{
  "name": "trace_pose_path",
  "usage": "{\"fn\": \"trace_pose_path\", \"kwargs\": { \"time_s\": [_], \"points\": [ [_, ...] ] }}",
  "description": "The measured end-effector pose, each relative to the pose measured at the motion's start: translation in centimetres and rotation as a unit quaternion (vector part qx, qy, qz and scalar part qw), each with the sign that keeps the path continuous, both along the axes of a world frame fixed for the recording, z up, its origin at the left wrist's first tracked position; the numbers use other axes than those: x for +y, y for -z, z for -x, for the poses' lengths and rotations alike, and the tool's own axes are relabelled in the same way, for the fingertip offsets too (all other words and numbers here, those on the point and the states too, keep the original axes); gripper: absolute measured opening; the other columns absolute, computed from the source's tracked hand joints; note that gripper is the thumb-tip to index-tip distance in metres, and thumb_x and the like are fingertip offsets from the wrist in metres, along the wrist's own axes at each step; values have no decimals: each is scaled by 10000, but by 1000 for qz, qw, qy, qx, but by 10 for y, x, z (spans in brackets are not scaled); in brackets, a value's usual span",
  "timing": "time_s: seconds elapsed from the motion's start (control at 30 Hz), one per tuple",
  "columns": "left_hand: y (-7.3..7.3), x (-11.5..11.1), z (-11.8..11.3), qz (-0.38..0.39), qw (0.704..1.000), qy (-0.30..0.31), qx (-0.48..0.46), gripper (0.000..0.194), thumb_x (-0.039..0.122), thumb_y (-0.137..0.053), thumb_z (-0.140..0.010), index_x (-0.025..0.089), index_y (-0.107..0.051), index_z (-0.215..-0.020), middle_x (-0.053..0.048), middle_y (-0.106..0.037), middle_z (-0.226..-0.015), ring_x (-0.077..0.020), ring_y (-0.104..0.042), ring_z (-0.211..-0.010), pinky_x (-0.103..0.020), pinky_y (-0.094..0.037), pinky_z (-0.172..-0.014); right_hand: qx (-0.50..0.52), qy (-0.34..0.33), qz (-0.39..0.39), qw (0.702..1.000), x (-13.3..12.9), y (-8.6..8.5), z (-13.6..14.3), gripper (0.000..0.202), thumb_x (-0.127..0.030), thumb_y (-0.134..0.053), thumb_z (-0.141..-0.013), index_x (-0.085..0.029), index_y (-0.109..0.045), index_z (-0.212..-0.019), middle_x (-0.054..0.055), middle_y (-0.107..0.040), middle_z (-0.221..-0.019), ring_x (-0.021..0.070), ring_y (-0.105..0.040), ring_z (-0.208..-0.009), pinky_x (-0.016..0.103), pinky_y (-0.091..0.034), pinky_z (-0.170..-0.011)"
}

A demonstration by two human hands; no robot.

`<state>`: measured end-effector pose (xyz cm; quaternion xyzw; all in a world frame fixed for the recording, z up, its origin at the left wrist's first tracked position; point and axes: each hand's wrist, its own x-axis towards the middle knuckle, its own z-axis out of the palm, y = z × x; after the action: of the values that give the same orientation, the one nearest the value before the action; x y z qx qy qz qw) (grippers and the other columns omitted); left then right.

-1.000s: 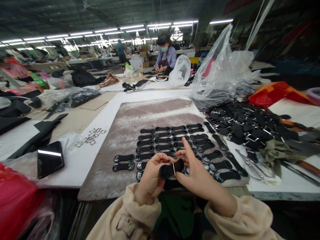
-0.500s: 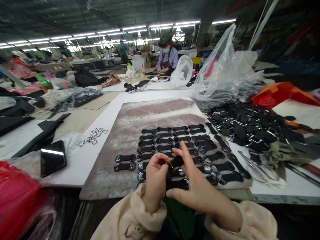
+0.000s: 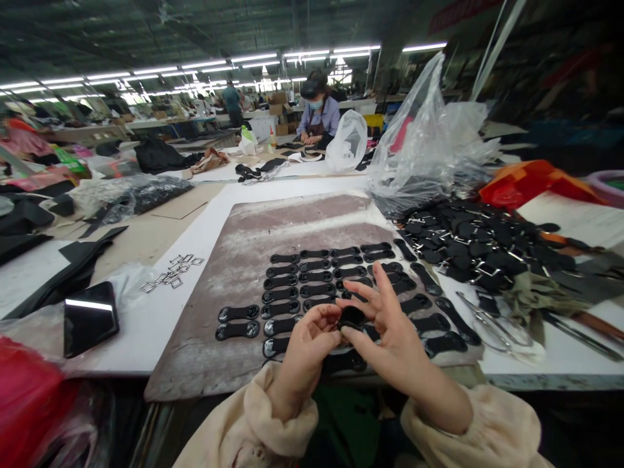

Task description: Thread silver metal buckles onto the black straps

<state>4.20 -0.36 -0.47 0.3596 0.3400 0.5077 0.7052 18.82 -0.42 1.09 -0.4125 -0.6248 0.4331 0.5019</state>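
A small black strap tab [image 3: 351, 316] is folded between my two hands, just above the board. My left hand [image 3: 308, 344] pinches its left side with thumb and fingertips. On the other side, my right hand [image 3: 390, 331] has its thumb pressed to the tab's lower edge and bent fingers behind it, while the index finger points up. My fingers hide any metal ring inside the fold. Below lie rows of flat black dumbbell-shaped tabs [image 3: 281, 307] with shiny wet-looking ends, spread on a brown stained board [image 3: 195, 344].
Loose metal rectangular rings [image 3: 174, 272] lie left of the board, near a black phone [image 3: 91, 318]. To the right are a heap of black tabs with metal rings [image 3: 478, 240] and metal tongs [image 3: 492, 322]. A clear plastic bag [image 3: 419, 143] stands behind. A person [image 3: 319, 117] works across the table.
The tab has folded over, and its metal ring no longer shows. My right thumb has moved up onto it from below, and the view has shifted slightly.
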Motion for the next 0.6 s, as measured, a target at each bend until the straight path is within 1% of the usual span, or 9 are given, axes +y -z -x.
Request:
{"fn": "trace_pose_path", "kwargs": {
  "time_s": [0.1,0.17,0.2,0.27,0.33,0.4,0.43,0.53,0.6],
  "points": [
    [-3,2,4,24,997,71,2,296,177,-647,-779,130,-635,-1071,-100,-644,-1021,-180,-582,-908,-297,-442,-831,48,-21,24,998,3,-1,-3,895,-136,-599,-819,-376,-17,-1454,85,-451,-1336,224,-572,-1097,435,-452,-964],
    [-2,2,4,33,996,87,15,266,196,-653,-787,117,-660,-1041,-98,-662,-982,-161,-590,-853,-281,-443,-809,67,-36,43,996,5,0,-4,877,-152,-604,-829,-384,-32,-1452,87,-463,-1328,220,-587,-1079,432,-462,-953],
    [-1,2,4,32,996,83,20,251,199,-657,-787,117,-670,-1025,-92,-669,-961,-153,-591,-835,-269,-443,-795,75,-43,53,995,6,0,-4,869,-162,-608,-832,-383,-41,-1452,89,-468,-1324,220,-590,-1075,432,-466,-948],
    [1,1,1,25,998,55,26,233,202,-669,-781,125,-681,-1000,-74,-677,-919,-135,-589,-803,-242,-439,-764,88,-48,63,993,8,1,-5,868,-189,-626,-827,-370,-54,-1454,94,-477,-1315,225,-580,-1091,436,-465,-949],
    [3,0,-1,25,999,19,27,211,218,-674,-780,133,-688,-972,-59,-682,-875,-121,-584,-757,-230,-440,-731,76,-34,61,995,10,4,-7,879,-215,-663,-802,-337,-90,-1457,98,-487,-1298,233,-555,-1122,440,-449,-969],
    [4,-1,-3,25,999,-12,23,198,239,-660,-793,141,-690,-962,-54,-686,-849,-119,-580,-732,-237,-445,-725,27,-4,49,998,12,6,-8,851,-236,-704,-764,-287,-197,-1446,100,-520,-1251,238,-558,-1103,433,-454,-965],
    [4,-1,-4,24,999,-26,22,199,249,-652,-799,145,-690,-964,-53,-688,-844,-120,-580,-725,-242,-448,-723,-2,14,42,999,12,7,-9,808,-249,-716,-751,-261,-271,-1425,98,-543,-1214,236,-577,-1060,424,-475,-940],
    [4,0,-4,12,998,-51,32,228,271,-626,-817,153,-687,-1002,-60,-691,-866,-127,-580,-719,-253,-456,-711,-66,53,30,996,12,9,-9,582,-289,-718,-745,-206,-509,-1283,83,-613,-1056,218,-625,-874,379,-550,-800],
    [4,0,-5,0,997,-59,43,238,278,-616,-823,152,-686,-1012,-64,-692,-879,-136,-585,-732,-261,-461,-716,-79,66,23,994,12,9,-9,436,-301,-697,-765,-192,-605,-1176,75,-635,-982,205,-634,-794,348,-566,-730]
  ]
}}
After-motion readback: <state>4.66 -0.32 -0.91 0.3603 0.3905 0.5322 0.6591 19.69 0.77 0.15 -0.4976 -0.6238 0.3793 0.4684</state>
